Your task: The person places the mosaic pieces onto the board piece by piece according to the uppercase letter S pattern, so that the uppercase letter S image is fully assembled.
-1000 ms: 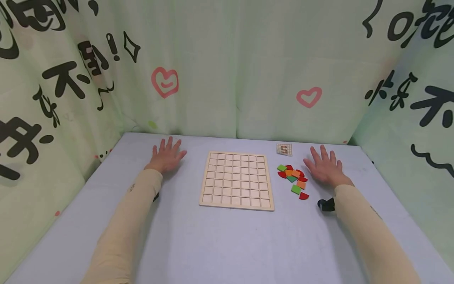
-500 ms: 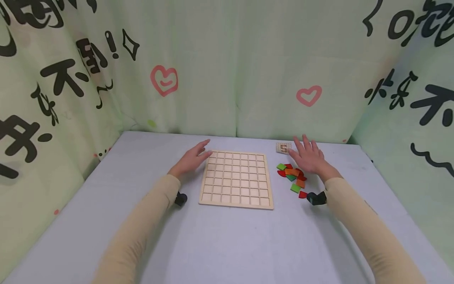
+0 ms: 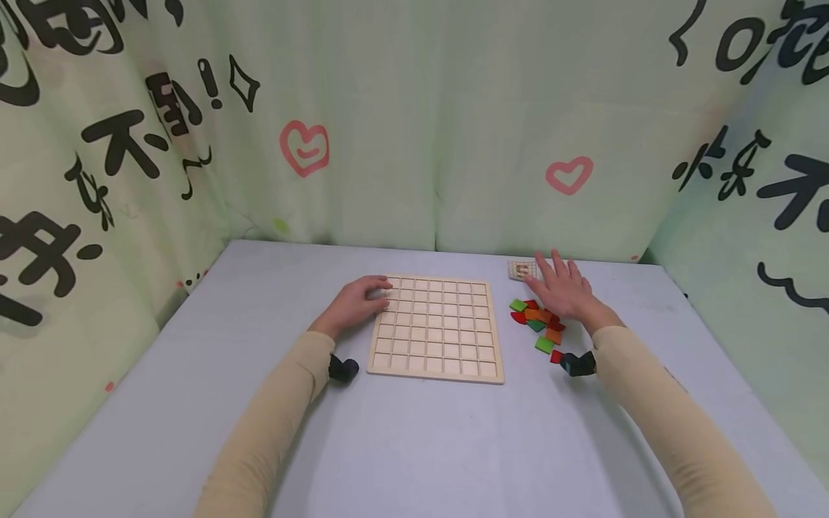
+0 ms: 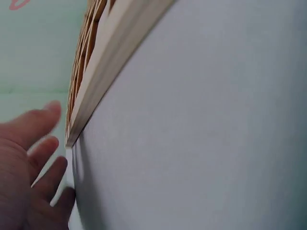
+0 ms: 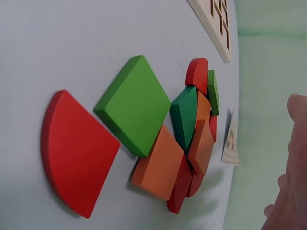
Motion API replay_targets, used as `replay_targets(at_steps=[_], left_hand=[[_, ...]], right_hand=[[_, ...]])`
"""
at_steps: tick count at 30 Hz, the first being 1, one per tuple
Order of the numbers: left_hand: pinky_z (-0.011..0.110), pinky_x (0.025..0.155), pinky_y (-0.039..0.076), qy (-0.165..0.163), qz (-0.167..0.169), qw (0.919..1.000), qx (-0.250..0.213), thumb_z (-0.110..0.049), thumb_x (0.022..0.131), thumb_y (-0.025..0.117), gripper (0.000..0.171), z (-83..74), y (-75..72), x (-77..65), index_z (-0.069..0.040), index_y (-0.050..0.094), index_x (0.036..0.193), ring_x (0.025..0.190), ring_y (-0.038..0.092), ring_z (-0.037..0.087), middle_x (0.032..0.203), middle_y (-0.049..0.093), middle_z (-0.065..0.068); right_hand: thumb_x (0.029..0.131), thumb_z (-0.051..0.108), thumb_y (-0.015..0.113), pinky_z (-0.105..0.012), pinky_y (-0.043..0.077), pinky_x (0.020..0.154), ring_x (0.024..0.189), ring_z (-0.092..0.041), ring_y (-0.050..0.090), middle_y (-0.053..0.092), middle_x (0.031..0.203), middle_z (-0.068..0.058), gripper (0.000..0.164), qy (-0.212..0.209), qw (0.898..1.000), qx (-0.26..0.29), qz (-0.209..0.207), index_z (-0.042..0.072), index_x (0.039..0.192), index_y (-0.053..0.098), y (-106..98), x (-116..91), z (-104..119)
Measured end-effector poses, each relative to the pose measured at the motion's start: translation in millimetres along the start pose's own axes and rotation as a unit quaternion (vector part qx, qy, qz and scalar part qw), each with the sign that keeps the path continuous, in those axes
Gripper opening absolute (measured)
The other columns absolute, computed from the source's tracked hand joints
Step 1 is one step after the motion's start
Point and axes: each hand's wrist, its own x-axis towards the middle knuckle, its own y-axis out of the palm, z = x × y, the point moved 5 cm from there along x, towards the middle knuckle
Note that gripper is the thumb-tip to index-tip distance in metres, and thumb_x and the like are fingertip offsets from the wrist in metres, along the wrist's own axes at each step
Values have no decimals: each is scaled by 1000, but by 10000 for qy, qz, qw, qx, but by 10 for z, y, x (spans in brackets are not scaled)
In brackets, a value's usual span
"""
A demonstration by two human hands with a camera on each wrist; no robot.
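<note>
A pale wooden grid board [image 3: 435,327] lies flat on the table. My left hand [image 3: 352,308] is at its upper left edge, fingers slightly bent; in the left wrist view the thumb [image 4: 41,122] and fingers show beside the board's rim [image 4: 98,76], and contact cannot be made out. My right hand [image 3: 562,288] is spread with straight fingers above the far side of the coloured pieces, holding nothing. Among these pieces are a red quarter-circle [image 5: 76,155], a light green square [image 5: 135,108], a dark green piece [image 5: 185,117] and an orange square [image 5: 160,167], some overlapping.
A small card with a grid pattern [image 3: 520,270] lies at the back of the table, near my right fingertips. Printed curtains [image 3: 414,144] enclose the back and sides. Dark wrist devices [image 3: 343,369] stick out under both sleeves. White cloth [image 3: 414,446] covers the table.
My left hand has moved right from the table's left part to the board's edge, its fingers bending. My right hand has shifted left over the pieces and toward the card. Board and pieces stay put.
</note>
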Motion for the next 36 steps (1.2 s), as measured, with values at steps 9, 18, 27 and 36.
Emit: replay_targets(at_steps=[9, 18, 27, 36], left_hand=[[44, 126, 27, 77, 190, 9995, 224, -18, 94, 69, 32, 67, -20, 10, -3, 69, 123, 148, 37, 31, 152, 50, 12], [43, 125, 28, 67, 178, 9995, 255, -16, 95, 69, 30, 54, -45, 31, -3, 70, 122, 147, 39, 30, 151, 52, 11], [43, 125, 27, 27, 320, 9991, 259, -19, 94, 71, 31, 53, -46, 25, -4, 71, 120, 148, 37, 29, 152, 52, 8], [43, 126, 24, -184, 467, 9987, 46, -20, 93, 72, 34, 103, -43, 29, -7, 69, 123, 151, 32, 27, 155, 48, 4]], right_hand=[[104, 51, 37, -79, 1, 115, 146, -59, -8, -15, 164, -28, 82, 31, 9999, -61, 138, 10, 161, -7, 32, 1, -71], [104, 47, 41, -80, 6, 114, 146, -60, -4, -9, 164, -30, 82, 91, 9997, -126, 172, 8, 161, -3, 7, -13, -128], [104, 45, 42, -80, 5, 114, 145, -61, -4, -11, 163, -30, 81, 54, 9996, -129, 230, 7, 160, -2, 23, -19, -151], [102, 42, 49, -80, 10, 113, 146, -59, 2, -4, 164, -31, 82, -147, 9995, -215, 160, 6, 161, 5, 41, 8, -184]])
